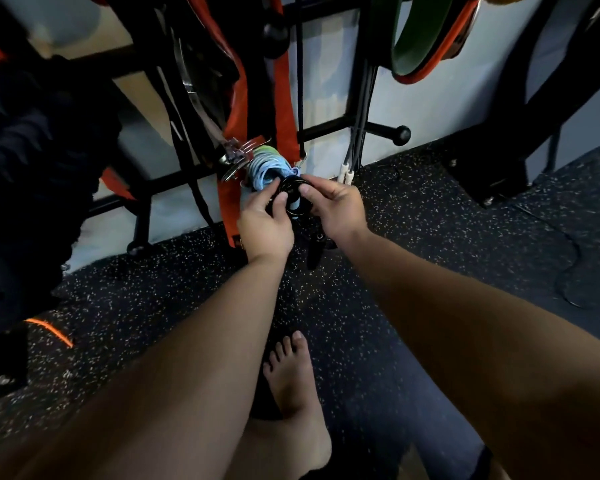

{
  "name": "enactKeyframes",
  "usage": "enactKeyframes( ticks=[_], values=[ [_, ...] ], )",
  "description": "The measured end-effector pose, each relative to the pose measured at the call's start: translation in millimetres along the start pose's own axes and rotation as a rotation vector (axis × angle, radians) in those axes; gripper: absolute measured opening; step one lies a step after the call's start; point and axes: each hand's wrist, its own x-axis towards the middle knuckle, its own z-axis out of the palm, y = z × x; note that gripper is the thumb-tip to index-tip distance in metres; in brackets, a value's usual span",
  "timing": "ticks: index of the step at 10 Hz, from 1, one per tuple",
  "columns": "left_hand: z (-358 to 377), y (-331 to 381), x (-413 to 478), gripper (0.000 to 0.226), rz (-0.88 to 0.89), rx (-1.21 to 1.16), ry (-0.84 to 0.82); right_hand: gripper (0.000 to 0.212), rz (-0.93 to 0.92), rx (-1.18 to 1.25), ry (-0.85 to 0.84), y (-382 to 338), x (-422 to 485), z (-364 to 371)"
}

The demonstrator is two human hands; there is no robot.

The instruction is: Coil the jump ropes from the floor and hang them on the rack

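A coiled black jump rope (293, 190) is held up in front of the black rack (357, 98). My left hand (265, 223) grips the coil's left side and my right hand (336, 206) pinches its right side. Right behind the black coil, a light blue coiled rope (267, 168) hangs on a rack peg. A black handle (315, 252) dangles below my hands, close to the floor. Another black rope with white handles (347, 173) hangs from the rack to the right.
Orange straps (284, 98) and a green and orange band (420, 43) hang from the rack. An empty round-tipped peg (400, 135) sticks out at the right. A thin black cord (568, 271) lies on the speckled rubber floor. My bare foot (295, 379) stands below.
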Motion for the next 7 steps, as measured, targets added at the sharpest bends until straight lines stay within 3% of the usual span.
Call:
enactKeyframes(
  ticks=[3,5,7],
  values=[
    [3,-15,41,0.028,-0.197,-0.058,-0.098,0.029,0.247,0.124,-0.068,11,37,14],
    [6,-21,75,0.029,-0.298,-0.030,-0.093,0.027,0.299,0.007,0.009,2,73,37],
    [1,-19,66,0.031,-0.418,-0.121,-0.105,0.026,0.330,-0.098,-0.016,-9,59,26]
  ],
)
